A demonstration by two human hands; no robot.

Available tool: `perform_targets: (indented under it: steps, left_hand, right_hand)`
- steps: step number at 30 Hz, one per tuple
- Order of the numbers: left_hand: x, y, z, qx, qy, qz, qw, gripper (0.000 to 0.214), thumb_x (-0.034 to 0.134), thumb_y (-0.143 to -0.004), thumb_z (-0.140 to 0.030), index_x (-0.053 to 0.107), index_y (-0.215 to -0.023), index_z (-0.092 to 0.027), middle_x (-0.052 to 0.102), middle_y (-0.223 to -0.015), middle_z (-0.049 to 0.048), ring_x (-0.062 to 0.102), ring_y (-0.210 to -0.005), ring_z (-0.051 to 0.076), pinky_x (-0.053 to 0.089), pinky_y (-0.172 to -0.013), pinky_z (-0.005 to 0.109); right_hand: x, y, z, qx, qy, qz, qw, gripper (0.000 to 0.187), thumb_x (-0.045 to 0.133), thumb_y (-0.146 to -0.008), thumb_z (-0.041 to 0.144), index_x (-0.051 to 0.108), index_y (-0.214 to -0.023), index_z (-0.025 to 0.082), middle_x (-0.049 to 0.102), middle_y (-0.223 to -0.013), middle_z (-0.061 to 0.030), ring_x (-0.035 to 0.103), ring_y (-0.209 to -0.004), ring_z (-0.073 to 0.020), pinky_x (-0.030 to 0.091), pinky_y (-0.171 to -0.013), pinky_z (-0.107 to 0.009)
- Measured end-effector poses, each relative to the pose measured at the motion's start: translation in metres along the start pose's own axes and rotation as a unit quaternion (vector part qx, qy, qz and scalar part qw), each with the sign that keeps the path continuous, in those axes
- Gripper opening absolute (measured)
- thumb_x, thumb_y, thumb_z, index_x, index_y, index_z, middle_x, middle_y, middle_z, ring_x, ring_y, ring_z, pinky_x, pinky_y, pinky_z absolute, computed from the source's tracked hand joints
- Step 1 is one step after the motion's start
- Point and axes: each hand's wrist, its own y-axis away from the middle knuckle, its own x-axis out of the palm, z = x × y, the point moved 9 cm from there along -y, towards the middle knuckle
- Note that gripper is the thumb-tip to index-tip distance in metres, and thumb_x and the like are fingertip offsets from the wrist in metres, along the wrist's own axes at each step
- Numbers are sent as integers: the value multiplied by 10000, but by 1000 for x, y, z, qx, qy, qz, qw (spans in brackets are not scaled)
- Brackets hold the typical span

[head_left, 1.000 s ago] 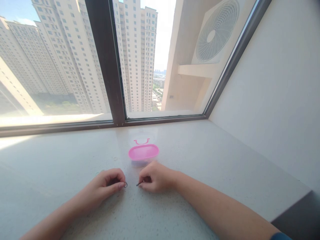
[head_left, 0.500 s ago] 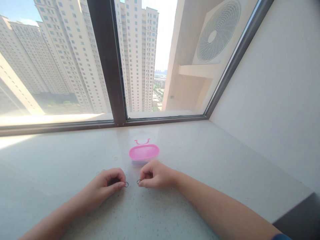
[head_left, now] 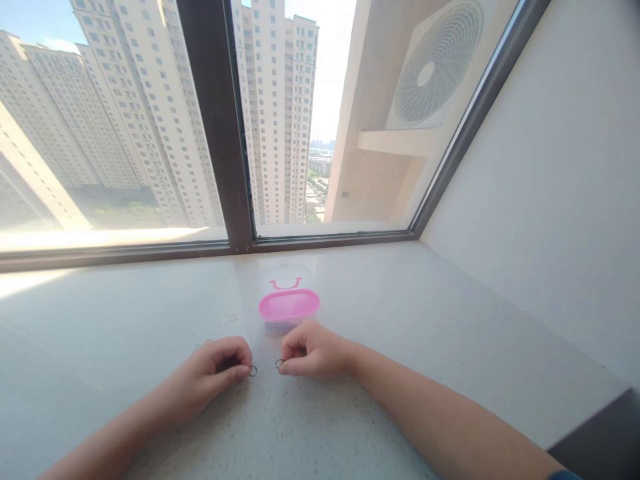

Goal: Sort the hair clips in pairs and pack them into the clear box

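Observation:
Between thumb and forefinger, my left hand (head_left: 217, 368) pinches a small dark ring (head_left: 253, 371). A second small dark ring (head_left: 279, 364) is pinched the same way in my right hand (head_left: 311, 351). The two rings face each other with a narrow gap between them. Just beyond my right hand stands a small see-through box with a pink rim (head_left: 289, 305); its near lower side is partly hidden by that hand. Behind the box lies a clear lid with a pink handle (head_left: 286, 284). What the box holds is too unclear to tell.
The pale speckled sill (head_left: 410, 313) carries everything. A faint clear ring-shaped thing (head_left: 233, 318) lies left of the box. Dark window frames (head_left: 240, 227) bound the far side, and a white wall (head_left: 545, 200) rises on the right.
Almost nothing differs. The whole view has shifted very slightly, and both hands keep their pinch on the rings.

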Motion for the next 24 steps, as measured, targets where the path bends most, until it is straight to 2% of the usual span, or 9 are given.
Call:
perform_targets:
  steps: [15,24]
  left_hand:
    - [0,2,-4,12,11,2,1000,204,504,-880,-343,526,-747,-191,540,-746,-5,500,-741,183,403,-686,282]
    - [-1,0,-8,30,38,-15,999,180,505,-879,-313,541,-759,-184,543,-760,-1,505,-746,182,410,-689,281]
  right_hand:
    - [3,0,3,-21,23,10,999,198,669,-774,279,575,-686,128,447,-559,56,372,-520,-54,283,-473,-179]
    - [3,-1,6,-23,-10,11,1000,223,686,-754,289,566,-662,126,443,-544,56,369,-509,-53,278,-460,-178]
